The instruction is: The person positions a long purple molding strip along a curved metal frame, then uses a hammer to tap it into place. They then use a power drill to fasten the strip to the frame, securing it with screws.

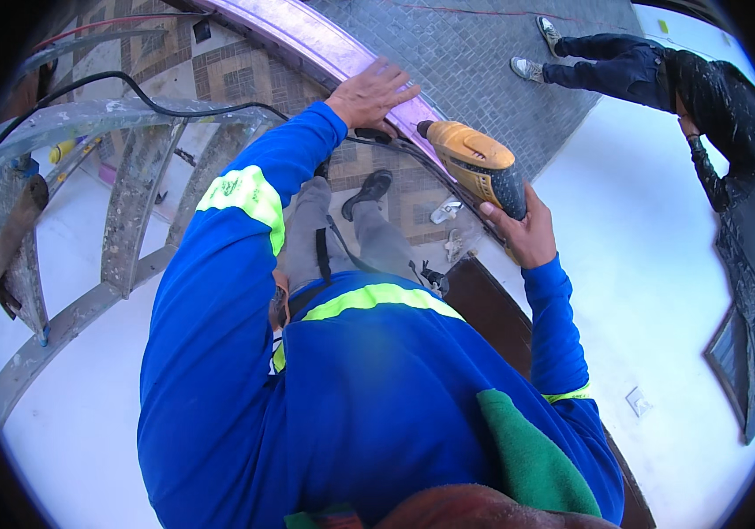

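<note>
My right hand (527, 227) is closed around the handle of a yellow and black power drill (474, 157). The drill's dark chuck points up and left, against or very close to a long metal frame (329, 37) with a pinkish-purple sheen. Whether its tip touches the frame, I cannot tell. My left hand (372, 95) lies on the near edge of this frame, left of the chuck, with its fingers stretched out. Beneath that hand a black cable (144, 101) runs off to the left.
A paint-spattered metal stepladder (135, 207) stands on the left. Another person (713, 97) in dark clothes is at the upper right. Grey paving (483, 53) lies beyond the frame, and patterned tiles (250, 70) surround my feet. Small pale scraps (446, 212) lie near my shoes.
</note>
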`<action>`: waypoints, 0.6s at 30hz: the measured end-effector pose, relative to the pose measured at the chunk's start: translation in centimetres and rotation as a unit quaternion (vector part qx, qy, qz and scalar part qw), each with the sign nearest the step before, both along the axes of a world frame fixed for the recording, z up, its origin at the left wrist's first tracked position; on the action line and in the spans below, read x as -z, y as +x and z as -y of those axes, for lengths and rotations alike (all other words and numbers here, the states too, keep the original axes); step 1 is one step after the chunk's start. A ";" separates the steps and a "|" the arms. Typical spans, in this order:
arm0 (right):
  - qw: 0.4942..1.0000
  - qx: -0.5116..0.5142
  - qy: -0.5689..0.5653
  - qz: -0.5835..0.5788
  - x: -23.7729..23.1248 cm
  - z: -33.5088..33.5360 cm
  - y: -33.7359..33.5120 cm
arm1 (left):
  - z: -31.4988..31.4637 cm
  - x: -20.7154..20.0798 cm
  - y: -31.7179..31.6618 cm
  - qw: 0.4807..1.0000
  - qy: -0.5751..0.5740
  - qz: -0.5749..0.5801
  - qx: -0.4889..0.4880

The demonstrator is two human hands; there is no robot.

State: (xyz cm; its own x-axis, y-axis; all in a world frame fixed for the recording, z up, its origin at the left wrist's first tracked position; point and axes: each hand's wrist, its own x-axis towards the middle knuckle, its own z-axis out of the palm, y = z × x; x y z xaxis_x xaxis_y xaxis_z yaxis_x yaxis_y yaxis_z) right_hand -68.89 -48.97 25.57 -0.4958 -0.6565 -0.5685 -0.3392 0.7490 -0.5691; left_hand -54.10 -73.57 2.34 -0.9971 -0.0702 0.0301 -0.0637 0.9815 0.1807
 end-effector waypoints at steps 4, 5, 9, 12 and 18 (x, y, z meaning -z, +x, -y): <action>0.998 -0.049 0.030 -0.008 -0.9 1.9 -0.2 | 0.1 0.0 0.0 1.000 0.017 -0.005 0.002; 0.997 -0.065 0.024 -0.017 -1.2 2.5 -0.2 | 0.1 0.1 0.0 1.000 0.022 -0.012 0.001; 0.990 -0.130 0.041 -0.030 -2.2 4.5 0.0 | 0.3 0.0 0.1 0.999 0.048 -0.019 -0.001; 0.986 -0.142 0.077 -0.039 -2.6 5.5 0.5 | 0.3 0.0 0.1 0.999 0.036 -0.032 -0.005; 0.991 -0.103 0.077 -0.030 -2.4 5.9 2.0 | 0.4 0.6 -0.1 0.999 0.028 -0.033 -0.002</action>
